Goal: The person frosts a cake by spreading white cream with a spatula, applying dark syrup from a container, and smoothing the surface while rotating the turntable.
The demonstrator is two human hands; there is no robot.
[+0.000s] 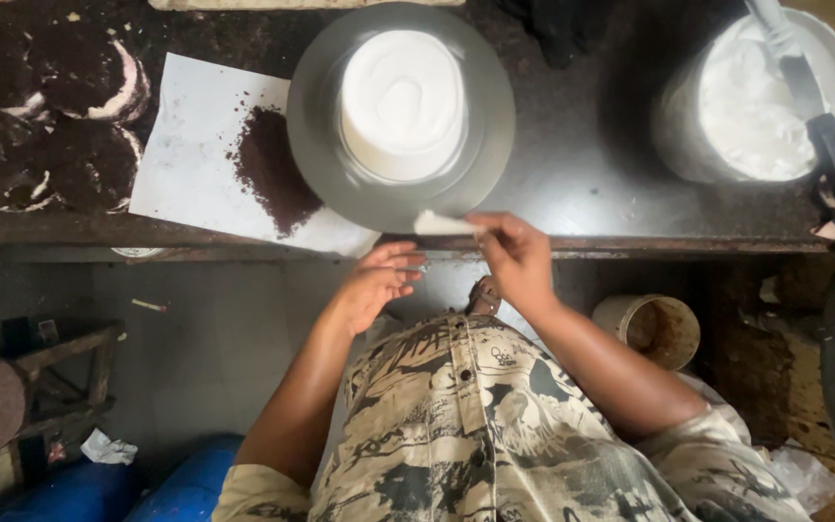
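A white frosted cake [402,101] stands on a round grey turntable [326,164] on the dark counter. My right hand [516,256] pinches a small flat white scraper [440,224] at the turntable's near edge. My left hand [377,280] hovers just below the counter's front edge, fingers loosely curled, holding nothing. Both forearms reach out from a patterned shirt.
A white sheet [190,145] with a pile of dark crumbs [273,169] lies left of the turntable. Several dark crumb-coated cakes [45,106] sit far left. A steel bowl of white cream [751,97] with a spatula [809,87] stands right. A beige bucket [654,329] and wooden stool [60,377] are on the floor.
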